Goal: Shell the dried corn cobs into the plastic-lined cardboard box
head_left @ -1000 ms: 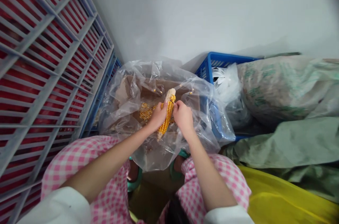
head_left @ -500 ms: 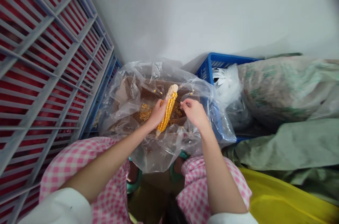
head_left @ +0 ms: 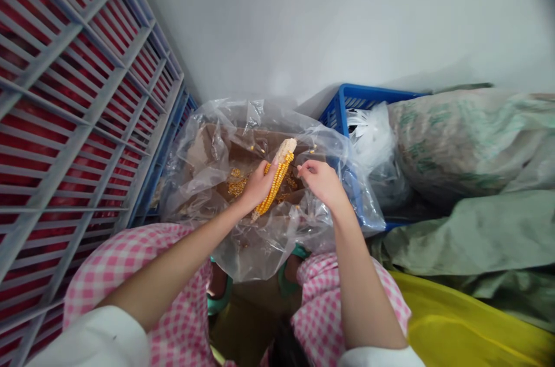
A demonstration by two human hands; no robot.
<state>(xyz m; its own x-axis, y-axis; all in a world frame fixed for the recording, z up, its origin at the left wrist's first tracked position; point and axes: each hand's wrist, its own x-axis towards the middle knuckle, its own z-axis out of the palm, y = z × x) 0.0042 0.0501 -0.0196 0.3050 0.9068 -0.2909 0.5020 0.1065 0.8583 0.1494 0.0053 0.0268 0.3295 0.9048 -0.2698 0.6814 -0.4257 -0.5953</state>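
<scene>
We note the slatted plastic crate [head_left: 84, 122] as the largest item, standing well to the left of the grip; red material shows through its slats, contents not identifiable. Well to the right of the grip lies a bulging woven sack [head_left: 455, 141], contents hidden. Between sack and grip we record a blue basket [head_left: 373, 89] with a crumpled white plastic bag [head_left: 375, 138] in its near corner. Directly below the grip sits a cardboard box [head_left: 243, 144] under a clear plastic liner [head_left: 255, 263] that spills over toward us; loose kernels are gathered inside.

Our left hand [head_left: 259, 183] is clasped around the middle of the corn cob [head_left: 277, 182], which is tilted above the box, its bare end pointing away from us and to the right. Our right hand [head_left: 321, 179] is just right of the cob, not touching it, fingers curled toward the thumb; we cannot tell whether a kernel is pinched there.

Progress, by our judgement: early. The far end is stripped to pale core; most of the visible rows below it are full. The underside is hidden.

Smallest: shed kernels [head_left: 236, 185] in a heap left of the grip, more to its right, and a few strays beyond it.
</scene>
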